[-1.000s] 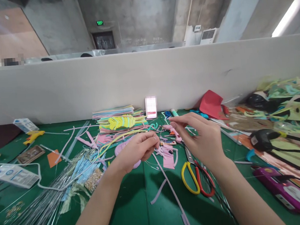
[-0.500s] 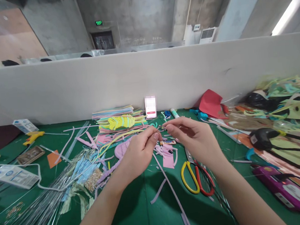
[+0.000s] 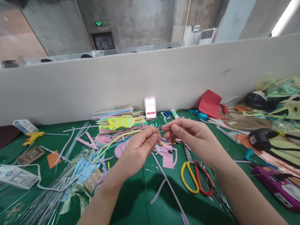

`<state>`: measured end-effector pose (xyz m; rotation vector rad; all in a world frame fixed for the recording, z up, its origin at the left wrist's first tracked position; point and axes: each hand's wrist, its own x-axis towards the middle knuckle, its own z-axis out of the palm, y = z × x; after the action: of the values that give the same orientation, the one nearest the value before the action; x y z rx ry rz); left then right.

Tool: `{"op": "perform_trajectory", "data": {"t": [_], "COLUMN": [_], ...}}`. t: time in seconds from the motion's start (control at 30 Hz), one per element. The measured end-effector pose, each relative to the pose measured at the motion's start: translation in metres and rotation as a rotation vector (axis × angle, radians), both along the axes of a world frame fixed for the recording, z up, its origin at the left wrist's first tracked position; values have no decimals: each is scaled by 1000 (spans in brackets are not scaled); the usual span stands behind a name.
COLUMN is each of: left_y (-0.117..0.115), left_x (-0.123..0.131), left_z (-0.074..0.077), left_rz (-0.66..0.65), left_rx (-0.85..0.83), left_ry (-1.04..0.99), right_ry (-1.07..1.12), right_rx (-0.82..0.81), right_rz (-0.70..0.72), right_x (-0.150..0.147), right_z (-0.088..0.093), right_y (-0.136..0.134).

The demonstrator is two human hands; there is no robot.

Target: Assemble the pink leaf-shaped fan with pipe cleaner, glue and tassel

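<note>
Nearly touching bare hands: the left hand and right hand met almost fingertip to fingertip above the green tabletop, thumbs close to forefingers; whether they pinched anything, I could not tell.
Long lilac strip: it ran from just below the left hand toward the person, between the forearms.
Metal scissors with yellow and red looped handles: they lay near the right wrist, blades pointing away.

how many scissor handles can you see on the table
2: the yellow handle and, just right of it, the red handle, both near the right hand. More could be hidden.
</note>
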<state>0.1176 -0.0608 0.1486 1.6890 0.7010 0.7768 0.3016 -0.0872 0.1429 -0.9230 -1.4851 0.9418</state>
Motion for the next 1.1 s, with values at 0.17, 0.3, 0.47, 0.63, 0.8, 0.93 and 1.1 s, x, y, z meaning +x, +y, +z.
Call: {"op": "perform_trajectory", "data": {"t": [0.17,0.3,0.47,0.63,0.8,0.93,1.1], "left_y": [2,3,4,7,10,12,14], "left_x": [0,0,-1,-2,0,2,5], "left_z": [1,0,-1,-2,-4,-8,-11], "left_rz": [10,17,47,49,54,28,41], "left_rx": [-26,-23,-49,-75,-183,-254,-287], "left_ry": [-46,-35,-34,-92,-142,-180,-224], "right_ry": [-42,-6,-146,-350,-514,-663,-816], "right_rx": [74,80,182,306,407,497,731], "right_rz": [-91,-166,-328,-399,-543,-631,-799], "right_x": [-4,-4,-4,-5,-7,-10,-14], "right_z": [-1,-3,-4,-9,-13,-17,-23], "right_y": [3,4,2,3,5,7,9]}}
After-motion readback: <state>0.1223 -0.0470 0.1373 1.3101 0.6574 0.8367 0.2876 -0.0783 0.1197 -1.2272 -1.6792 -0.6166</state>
